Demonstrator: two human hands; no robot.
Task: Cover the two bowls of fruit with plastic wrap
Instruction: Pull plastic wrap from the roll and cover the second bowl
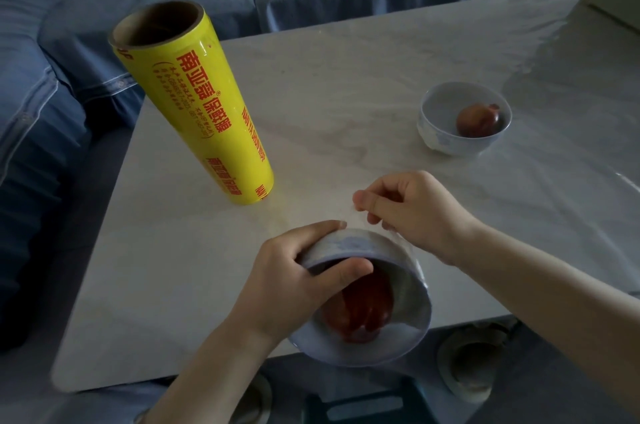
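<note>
My left hand (pixel 294 281) grips a pale blue-white bowl (pixel 388 344) at the table's near edge, tilted toward me, thumb pressed over its rim. A red fruit (pixel 360 313) lies inside under clear plastic wrap. My right hand (pixel 412 212) is just behind the bowl, its fingers pinched on the wrap's thin edge at the bowl's far side. A second bowl (pixel 436 133) stands uncovered at the right, with a dark red fruit (pixel 478 120) in it. A tall yellow roll of plastic wrap (pixel 204 119) stands upright at the left of the table.
The white marble table (pixel 346 77) has a large loose sheet of clear wrap (pixel 571 105) spread over its right side. A blue sofa (pixel 52 94) runs along the left and back. Slippers (pixel 467 368) lie on the floor below the table's near edge.
</note>
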